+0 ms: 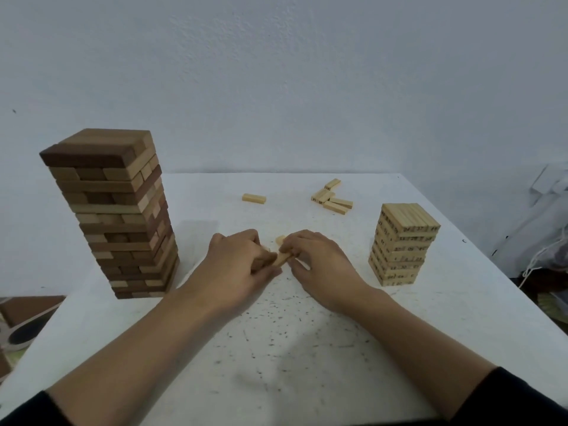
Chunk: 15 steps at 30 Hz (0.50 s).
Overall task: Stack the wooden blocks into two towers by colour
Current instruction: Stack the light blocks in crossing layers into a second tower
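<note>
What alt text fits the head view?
The left hand and right hand together grip small pale blocks at the middle of a white table. A tall brown-and-tan tower stands at left, a shorter pale numbered tower at right. Loose pale blocks lie farther back.

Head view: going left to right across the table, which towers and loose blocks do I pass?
Brown tower → lone pale block → heap of pale blocks → pale numbered tower. The left hand and right hand, gripping the held blocks, overlap these, so are left out.
</note>
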### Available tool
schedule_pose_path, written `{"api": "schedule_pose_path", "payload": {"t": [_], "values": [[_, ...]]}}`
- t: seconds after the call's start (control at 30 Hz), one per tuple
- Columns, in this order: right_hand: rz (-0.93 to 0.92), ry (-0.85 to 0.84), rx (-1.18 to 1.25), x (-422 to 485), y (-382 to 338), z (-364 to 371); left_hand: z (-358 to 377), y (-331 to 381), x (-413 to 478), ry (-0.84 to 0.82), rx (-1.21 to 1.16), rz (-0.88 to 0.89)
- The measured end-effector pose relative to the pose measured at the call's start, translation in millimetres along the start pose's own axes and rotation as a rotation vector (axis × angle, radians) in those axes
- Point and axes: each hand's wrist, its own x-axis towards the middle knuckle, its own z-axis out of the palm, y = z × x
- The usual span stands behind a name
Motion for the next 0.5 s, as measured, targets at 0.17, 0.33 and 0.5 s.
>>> {"api": "schedule_pose_path", "payload": {"t": [0.17,0.33,0.5], "values": [[0.031,0.090,0.116,-8,-1,1,0,4,-14,0.081,-0.061,-0.035],[0.129,0.093,0.274,-12,-3,-10,2,4,-12,0.097,-0.113,-0.075],[0.092,0.055,0.318,-13,-6,-9,-3,-2,-14,0.003,-0.248,-0.085]]}}
